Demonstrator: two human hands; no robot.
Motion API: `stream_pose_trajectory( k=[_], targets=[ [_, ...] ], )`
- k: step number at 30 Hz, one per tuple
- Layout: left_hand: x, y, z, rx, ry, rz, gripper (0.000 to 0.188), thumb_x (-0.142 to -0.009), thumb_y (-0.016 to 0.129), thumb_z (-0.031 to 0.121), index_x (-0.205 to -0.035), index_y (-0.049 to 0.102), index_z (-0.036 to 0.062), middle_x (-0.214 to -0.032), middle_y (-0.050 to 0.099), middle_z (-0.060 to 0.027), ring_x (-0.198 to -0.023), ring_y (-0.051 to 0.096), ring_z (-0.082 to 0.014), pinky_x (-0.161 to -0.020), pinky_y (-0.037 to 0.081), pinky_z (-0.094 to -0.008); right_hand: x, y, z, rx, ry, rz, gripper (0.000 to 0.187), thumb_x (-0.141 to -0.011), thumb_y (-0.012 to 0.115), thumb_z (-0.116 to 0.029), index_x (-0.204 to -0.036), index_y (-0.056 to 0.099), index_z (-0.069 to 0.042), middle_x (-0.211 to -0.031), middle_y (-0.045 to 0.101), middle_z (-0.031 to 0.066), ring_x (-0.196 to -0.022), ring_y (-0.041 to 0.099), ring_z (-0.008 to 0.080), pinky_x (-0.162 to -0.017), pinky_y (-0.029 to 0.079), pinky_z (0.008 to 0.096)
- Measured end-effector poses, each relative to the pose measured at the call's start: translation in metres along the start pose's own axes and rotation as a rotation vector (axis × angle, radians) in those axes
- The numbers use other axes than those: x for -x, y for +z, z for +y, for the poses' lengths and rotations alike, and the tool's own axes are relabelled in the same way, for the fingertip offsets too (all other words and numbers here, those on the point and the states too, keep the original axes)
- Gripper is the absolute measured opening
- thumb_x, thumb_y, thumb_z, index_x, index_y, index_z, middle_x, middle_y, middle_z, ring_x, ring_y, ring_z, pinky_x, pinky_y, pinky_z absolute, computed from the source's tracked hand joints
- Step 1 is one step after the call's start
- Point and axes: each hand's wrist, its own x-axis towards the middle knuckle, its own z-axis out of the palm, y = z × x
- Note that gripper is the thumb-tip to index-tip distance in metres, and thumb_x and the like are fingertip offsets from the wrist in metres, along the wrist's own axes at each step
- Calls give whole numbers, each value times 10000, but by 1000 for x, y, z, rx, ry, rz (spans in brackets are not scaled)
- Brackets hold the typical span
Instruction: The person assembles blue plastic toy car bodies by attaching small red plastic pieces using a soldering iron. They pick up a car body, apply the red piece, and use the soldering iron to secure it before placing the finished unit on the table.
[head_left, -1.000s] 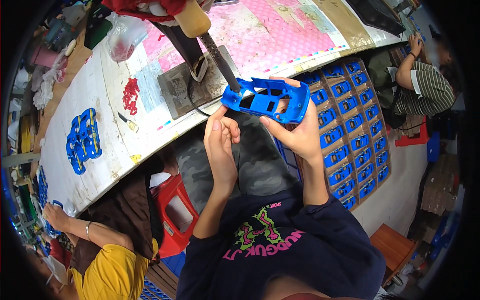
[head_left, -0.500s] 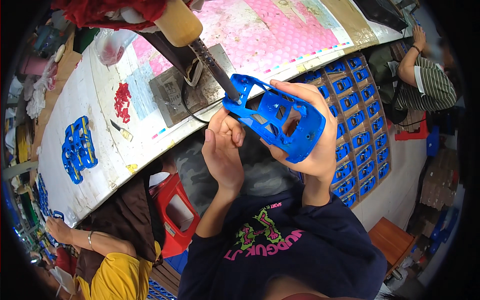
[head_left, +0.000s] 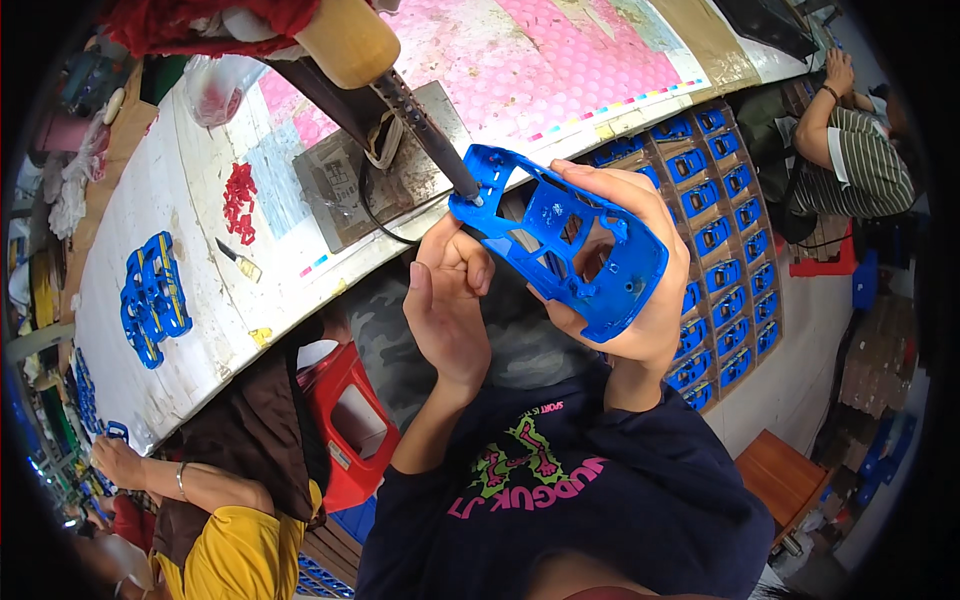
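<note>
A blue plastic toy car body shell (head_left: 635, 285) is held up, its hollow inside showing with window openings. My right hand (head_left: 655, 225) is closed around its wide right end, thumb and fingers on opposite sides. My left hand (head_left: 450, 300) supports the shell's left end with the index finger; its other fingers are curled in and the thumb stands apart. A soldering iron (head_left: 430, 130) with a wooden handle and a perforated metal shaft slants down from above. Its tip meets the inside of the shell's left end, just above my left index finger.
On the white table lie small red parts (head_left: 240, 205), a small knife (head_left: 240, 260), stacked blue shells (head_left: 155, 300) and a metal plate (head_left: 345, 190). A partitioned tray of blue shells (head_left: 712, 235) stands right. Co-workers' arms show at left (head_left: 215, 488) and right (head_left: 820, 130). A red stool (head_left: 350, 430) stands left.
The shell's right end has swung slightly right and toward me with my right hand. My left hand and the iron's tip stay at its left end.
</note>
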Motion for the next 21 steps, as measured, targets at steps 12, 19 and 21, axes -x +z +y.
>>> stream_pose_trajectory(
  k=[12,19,21],
  targets=[
    [0,3,1,-23,-15,10,615,-857,223,455,-1207,370,-28,-644,356,-11,-620,323,-102,-586,245,-226,2,-1,1,34,-9,2,634,-545,743,-295,-1037,514,32,-1027,561,155,-903,531,208,-746,424,279],
    [-1,2,0,-23,1,-6,604,-862,217,445,-1211,369,-24,-647,355,-11,-621,324,-103,-583,245,-227,3,-1,-4,-3,97,1,635,-539,741,-268,-1050,511,31,-1025,556,142,-869,533,181,-677,436,242],
    [0,3,0,-8,-7,-2,598,-864,214,438,-1212,369,-24,-648,355,-11,-622,324,-104,-584,246,-227,3,-1,-3,10,72,5,637,-538,742,-259,-1055,510,32,-1020,552,136,-840,537,166,-634,438,222]
  ],
)
